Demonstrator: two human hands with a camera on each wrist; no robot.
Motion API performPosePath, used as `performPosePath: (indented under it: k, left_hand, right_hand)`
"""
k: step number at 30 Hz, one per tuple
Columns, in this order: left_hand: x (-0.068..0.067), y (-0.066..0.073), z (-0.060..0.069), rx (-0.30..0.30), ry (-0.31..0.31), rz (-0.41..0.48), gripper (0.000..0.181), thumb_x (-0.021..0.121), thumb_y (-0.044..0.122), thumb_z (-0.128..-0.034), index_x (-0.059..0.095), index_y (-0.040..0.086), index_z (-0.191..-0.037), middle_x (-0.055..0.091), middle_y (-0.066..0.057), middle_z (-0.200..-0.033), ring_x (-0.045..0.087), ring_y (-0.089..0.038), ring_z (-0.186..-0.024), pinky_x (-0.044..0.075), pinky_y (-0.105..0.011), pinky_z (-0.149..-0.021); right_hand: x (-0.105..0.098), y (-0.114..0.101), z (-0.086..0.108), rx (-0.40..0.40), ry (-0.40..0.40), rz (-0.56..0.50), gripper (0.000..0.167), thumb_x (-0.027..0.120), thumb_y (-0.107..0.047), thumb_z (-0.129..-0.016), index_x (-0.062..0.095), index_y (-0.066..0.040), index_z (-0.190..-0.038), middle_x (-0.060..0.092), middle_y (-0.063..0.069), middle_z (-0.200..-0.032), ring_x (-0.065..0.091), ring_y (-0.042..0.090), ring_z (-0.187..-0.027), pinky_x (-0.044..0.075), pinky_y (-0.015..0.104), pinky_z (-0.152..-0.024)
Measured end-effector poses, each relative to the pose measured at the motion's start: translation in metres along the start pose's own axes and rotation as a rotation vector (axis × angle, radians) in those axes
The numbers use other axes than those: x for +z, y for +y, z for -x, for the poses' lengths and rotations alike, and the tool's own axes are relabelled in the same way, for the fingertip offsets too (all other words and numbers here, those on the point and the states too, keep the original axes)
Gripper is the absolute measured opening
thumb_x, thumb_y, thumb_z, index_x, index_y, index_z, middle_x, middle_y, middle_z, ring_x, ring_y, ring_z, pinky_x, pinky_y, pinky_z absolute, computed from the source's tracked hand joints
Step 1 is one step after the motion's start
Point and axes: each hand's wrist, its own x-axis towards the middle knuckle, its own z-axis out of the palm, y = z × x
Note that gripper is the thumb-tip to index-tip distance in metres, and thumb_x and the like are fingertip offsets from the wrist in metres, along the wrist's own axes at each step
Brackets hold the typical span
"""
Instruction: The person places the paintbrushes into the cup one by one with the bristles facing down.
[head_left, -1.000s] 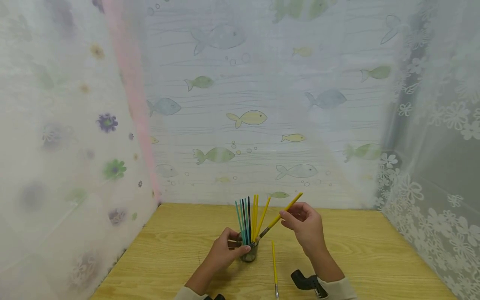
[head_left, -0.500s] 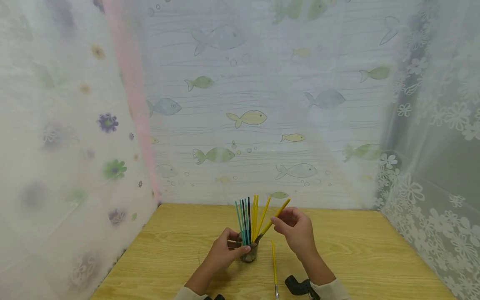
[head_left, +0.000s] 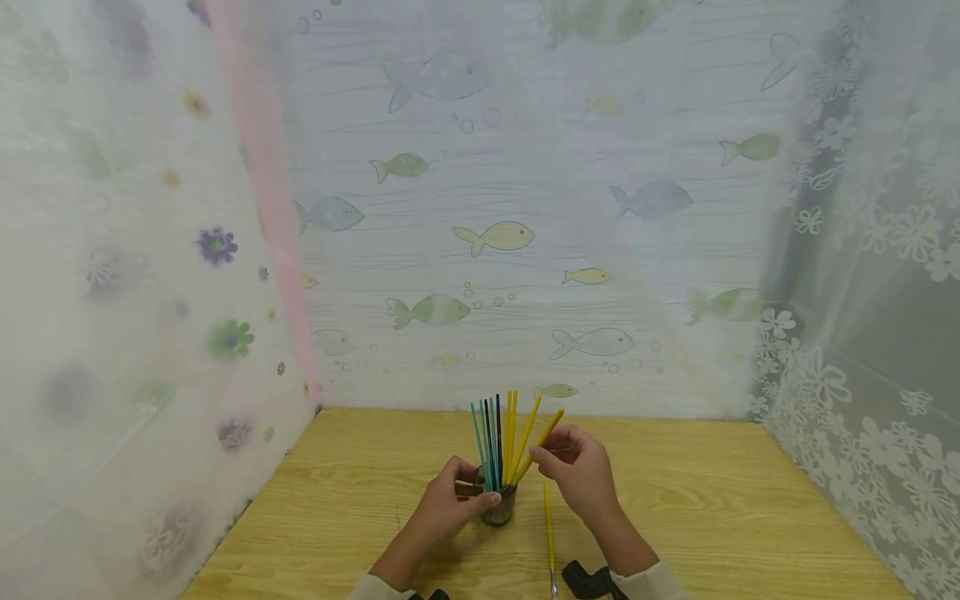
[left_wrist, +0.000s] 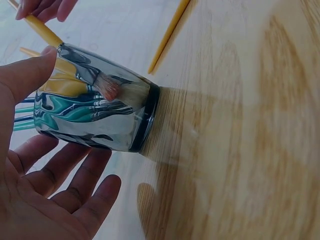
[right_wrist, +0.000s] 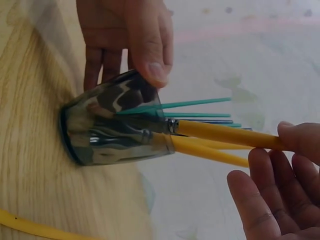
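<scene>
A smoked-glass tumbler (head_left: 500,510) stands on the wooden table, holding teal, dark and yellow paintbrushes with their handles up. My left hand (head_left: 450,502) grips it near the rim, thumb (left_wrist: 42,67) on one side and fingers on the other. Between thumb and fingers, my right hand (head_left: 583,473) pinches the upper handle of a thick yellow paintbrush (right_wrist: 225,134). That brush leans to the right, and its bristle end is inside the tumbler, as the left wrist view shows through the glass. Another yellow paintbrush (head_left: 549,525) lies on the table just right of the tumbler.
The wood-grain table (head_left: 337,517) reaches back to a sheer curtain (head_left: 495,167) printed with fish. Flowered curtains hang on the left (head_left: 150,333) and right (head_left: 862,400). A black wrist mount (head_left: 588,581) sits at the right sleeve, near the loose brush's bristle end.
My right hand has moved left and down, lowering the thick yellow paintbrush deeper into the tumbler. The left hand and tumbler have stayed in place.
</scene>
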Motion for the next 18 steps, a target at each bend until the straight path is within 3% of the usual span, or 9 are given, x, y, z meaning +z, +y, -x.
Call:
performPosePath:
  k: [18]
  left_hand:
    - [0.0019,-0.0006,-0.0009,-0.024,0.001,-0.022,0.055,0.079,0.045,-0.0919,0.054,0.01,-0.126,0.064,-0.009,-0.127,0.067,-0.032,-0.116,0.062,-0.046,-0.091]
  right_hand:
    - [0.007,0.0021,0.0069,0.029,-0.038,0.144,0.021,0.083,-0.02,-0.09,0.07,-0.008,-0.103,0.073,0.006,-0.096,0.074,0.017,-0.081,0.062,0.028,-0.067]
